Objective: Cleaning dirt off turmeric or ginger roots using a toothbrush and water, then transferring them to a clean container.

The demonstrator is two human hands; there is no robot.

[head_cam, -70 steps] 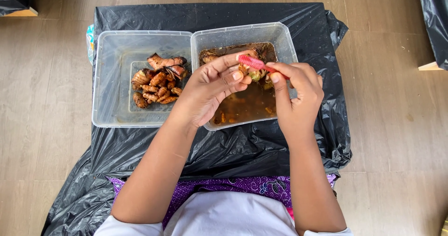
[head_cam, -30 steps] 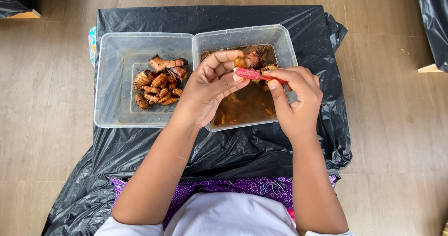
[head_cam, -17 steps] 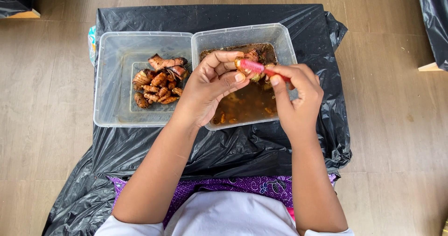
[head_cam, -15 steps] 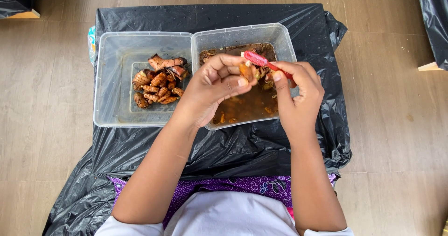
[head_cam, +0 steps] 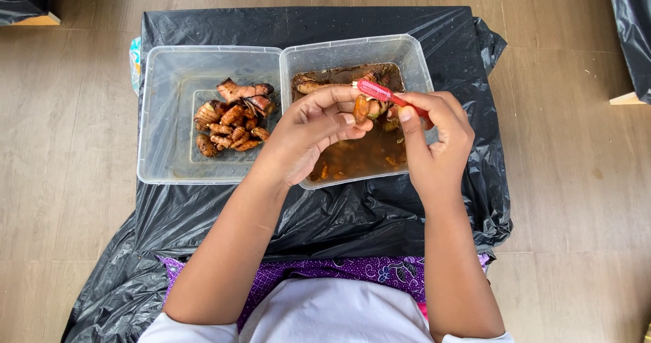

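Overhead, a black plastic sheet (head_cam: 380, 207) covers the low surface, which stands on a wooden floor (head_cam: 68, 180); the sheet hangs off the near edge toward the person's lap. Two clear plastic tubs sit side by side at the surface's far half, walls touching. Left tub (head_cam: 163, 112): a heap of brown, ridged root pieces (head_cam: 230, 122) near its middle. Right tub (head_cam: 413, 61): murky brown water (head_cam: 366, 153) with more pieces lying in it.

Both hands held over the right tub. Left hand (head_cam: 305, 136): fingers curled, grip pinching one small brown root piece (head_cam: 361, 107) between thumb and fingertips, just above the water. Right hand (head_cam: 437, 139): grip pressed around the handle of a red brush (head_cam: 380, 92), thumb and forefinger pinching it; the brush head lies against the top of the held piece. Bristles too small to make out.
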